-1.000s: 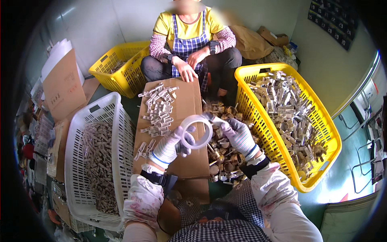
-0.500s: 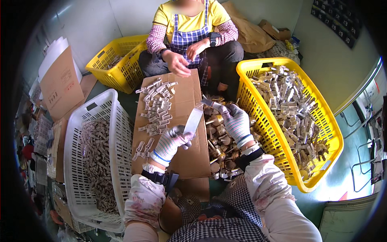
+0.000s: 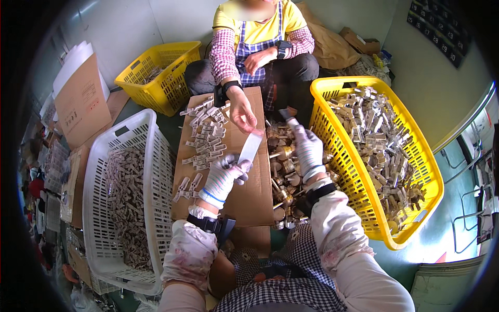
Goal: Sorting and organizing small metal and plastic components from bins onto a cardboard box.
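My left hand (image 3: 228,174), in a striped knit glove, grips the lower end of a flat whitish strip (image 3: 250,148) that slants up over the cardboard. A co-worker's bare hand (image 3: 243,115) reaches to the strip's upper end; whether its fingers touch is unclear. My gloved right hand (image 3: 307,151) is closed on a small flat piece with a dark end (image 3: 285,113) and a paler stem, apart from the strip. Light-coloured clip-like parts (image 3: 208,140) lie in rows on the cardboard sheet (image 3: 244,203) left of my hands. Loose round-headed metal parts (image 3: 283,182) are heaped beneath my right hand.
A white basket (image 3: 150,156) full of small clip-like parts stands at left. On the right is a yellow basket (image 3: 353,171) of metal pieces. Another yellow basket (image 3: 171,83) sits far left. The co-worker (image 3: 260,36) sits opposite, beyond the cardboard.
The co-worker's hand has come down and nearer, to the strip's upper end. My right hand has drawn up and away from the strip with the dark-ended piece. My left hand keeps its grip.
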Demonstrator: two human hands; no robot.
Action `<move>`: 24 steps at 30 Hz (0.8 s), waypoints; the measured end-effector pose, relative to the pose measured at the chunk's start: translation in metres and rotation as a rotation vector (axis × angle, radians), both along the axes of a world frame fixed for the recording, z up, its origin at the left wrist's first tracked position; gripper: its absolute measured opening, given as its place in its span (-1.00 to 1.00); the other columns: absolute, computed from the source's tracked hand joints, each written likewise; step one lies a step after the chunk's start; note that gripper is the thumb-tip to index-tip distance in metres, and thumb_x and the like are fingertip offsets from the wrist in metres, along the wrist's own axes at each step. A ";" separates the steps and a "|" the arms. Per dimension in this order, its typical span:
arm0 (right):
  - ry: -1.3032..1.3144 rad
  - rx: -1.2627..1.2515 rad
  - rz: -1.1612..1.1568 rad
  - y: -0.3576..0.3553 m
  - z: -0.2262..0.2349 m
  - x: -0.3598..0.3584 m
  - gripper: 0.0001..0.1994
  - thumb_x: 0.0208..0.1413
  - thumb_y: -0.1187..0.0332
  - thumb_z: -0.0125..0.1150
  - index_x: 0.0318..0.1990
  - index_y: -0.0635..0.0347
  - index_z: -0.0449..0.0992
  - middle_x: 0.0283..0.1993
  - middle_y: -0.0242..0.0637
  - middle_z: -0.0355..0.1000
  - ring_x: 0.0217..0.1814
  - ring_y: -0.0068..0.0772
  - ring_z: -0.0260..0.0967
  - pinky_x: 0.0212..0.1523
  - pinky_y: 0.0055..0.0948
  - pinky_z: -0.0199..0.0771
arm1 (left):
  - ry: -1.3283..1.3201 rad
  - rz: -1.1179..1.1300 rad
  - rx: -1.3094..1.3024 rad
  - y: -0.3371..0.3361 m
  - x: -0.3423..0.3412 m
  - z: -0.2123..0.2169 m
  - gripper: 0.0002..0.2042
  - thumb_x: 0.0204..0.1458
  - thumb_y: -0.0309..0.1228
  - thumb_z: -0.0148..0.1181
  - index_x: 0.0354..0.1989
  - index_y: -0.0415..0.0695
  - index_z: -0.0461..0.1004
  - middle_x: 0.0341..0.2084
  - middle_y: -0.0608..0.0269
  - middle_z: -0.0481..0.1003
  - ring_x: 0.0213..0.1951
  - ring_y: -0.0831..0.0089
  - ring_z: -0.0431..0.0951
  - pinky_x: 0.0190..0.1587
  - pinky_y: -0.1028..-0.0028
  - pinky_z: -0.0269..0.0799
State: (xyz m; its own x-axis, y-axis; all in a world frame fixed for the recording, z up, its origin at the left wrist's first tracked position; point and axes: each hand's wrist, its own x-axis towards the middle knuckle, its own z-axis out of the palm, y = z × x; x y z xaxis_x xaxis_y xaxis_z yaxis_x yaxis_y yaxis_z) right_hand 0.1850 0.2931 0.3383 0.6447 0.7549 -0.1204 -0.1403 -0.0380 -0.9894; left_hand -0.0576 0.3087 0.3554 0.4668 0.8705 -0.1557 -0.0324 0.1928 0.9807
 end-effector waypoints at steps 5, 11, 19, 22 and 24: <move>0.334 0.168 -0.047 -0.005 0.002 0.039 -0.75 0.19 0.10 0.16 -0.33 0.09 0.45 -0.62 -0.56 0.16 -0.69 -0.63 0.11 -0.68 -0.57 0.23 | -0.019 0.025 -0.007 0.001 -0.006 -0.002 -0.84 0.07 -0.34 0.26 -0.26 -0.14 0.54 -0.45 0.34 0.55 -0.51 0.61 0.52 -0.48 0.62 0.43; 0.377 0.200 0.010 -0.013 0.003 0.026 -0.73 0.20 0.08 0.15 -0.27 0.10 0.47 -0.58 -0.56 0.22 -0.65 -0.62 0.16 -0.58 -0.56 0.33 | -0.032 0.054 -0.039 0.000 0.001 -0.004 -0.82 0.07 -0.30 0.27 -0.26 -0.13 0.53 -0.47 0.33 0.54 -0.52 0.61 0.52 -0.49 0.63 0.43; 0.418 0.291 0.084 -0.034 0.016 0.031 -0.72 0.18 0.07 0.18 -0.24 0.11 0.48 -0.54 -0.52 0.33 -0.63 -0.58 0.27 -0.57 -0.52 0.39 | -0.026 0.081 -0.062 -0.027 -0.004 0.022 -0.72 0.10 -0.14 0.22 -0.38 -0.13 0.51 -0.61 0.35 0.51 -0.65 0.65 0.47 -0.61 0.67 0.35; 0.373 0.280 0.069 -0.051 0.034 0.023 -0.70 0.18 0.04 0.16 -0.24 0.09 0.51 -0.51 -0.49 0.34 -0.58 -0.61 0.29 -0.50 -0.56 0.41 | -0.062 0.065 -0.076 -0.062 -0.016 0.029 -0.72 0.09 -0.12 0.22 -0.37 -0.11 0.50 -0.67 0.41 0.44 -0.72 0.69 0.33 -0.68 0.67 0.15; 0.360 0.309 0.051 -0.063 0.035 0.040 -0.71 0.18 0.06 0.17 -0.24 0.10 0.51 -0.51 -0.50 0.35 -0.60 -0.60 0.29 -0.53 -0.56 0.41 | -0.043 0.033 -0.115 -0.097 -0.007 0.038 -0.74 0.09 -0.15 0.21 -0.32 -0.11 0.51 -0.62 0.45 0.43 -0.73 0.72 0.18 -0.67 0.67 0.00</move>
State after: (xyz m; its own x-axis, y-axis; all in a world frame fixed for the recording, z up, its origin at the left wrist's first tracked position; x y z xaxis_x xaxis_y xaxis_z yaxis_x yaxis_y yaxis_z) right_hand 0.2250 0.2300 0.3733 0.5647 0.8199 -0.0937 -0.4814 0.2351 -0.8444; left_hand -0.0642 0.2112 0.3937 0.4468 0.8631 -0.2356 -0.0825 0.3019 0.9498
